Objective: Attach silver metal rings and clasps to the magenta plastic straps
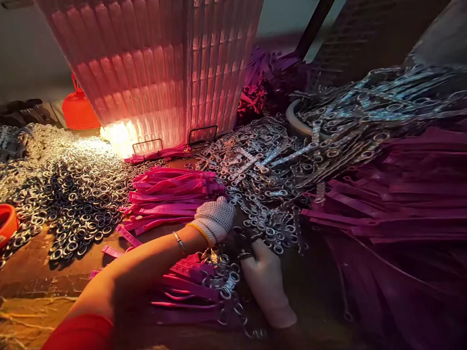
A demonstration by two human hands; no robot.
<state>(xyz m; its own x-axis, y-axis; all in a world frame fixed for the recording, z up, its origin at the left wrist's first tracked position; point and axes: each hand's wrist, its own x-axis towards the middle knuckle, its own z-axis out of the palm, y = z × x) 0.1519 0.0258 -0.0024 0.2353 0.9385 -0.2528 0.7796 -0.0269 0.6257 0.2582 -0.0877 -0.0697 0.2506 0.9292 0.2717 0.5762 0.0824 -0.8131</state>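
Note:
My left hand [215,219], in a white dotted glove, is closed at the right end of a bundle of magenta straps [169,192]; what its fingers hold is hidden. Just to the right and nearer, my right hand [263,273], also gloved, is curled around dark-handled tool [243,241], whose working end cannot be made out. More magenta straps [184,289] with metal rings [227,277] lie below my left forearm. Metal clasps and rings [273,219] are heaped just beyond my right hand.
A large pile of metal rings [77,196] covers the left, beside an orange container [3,226]. Clear ribbed plastic panels [157,70] stand behind. A heap of metal clasps [354,114] and purple straps [402,189] fills the right side.

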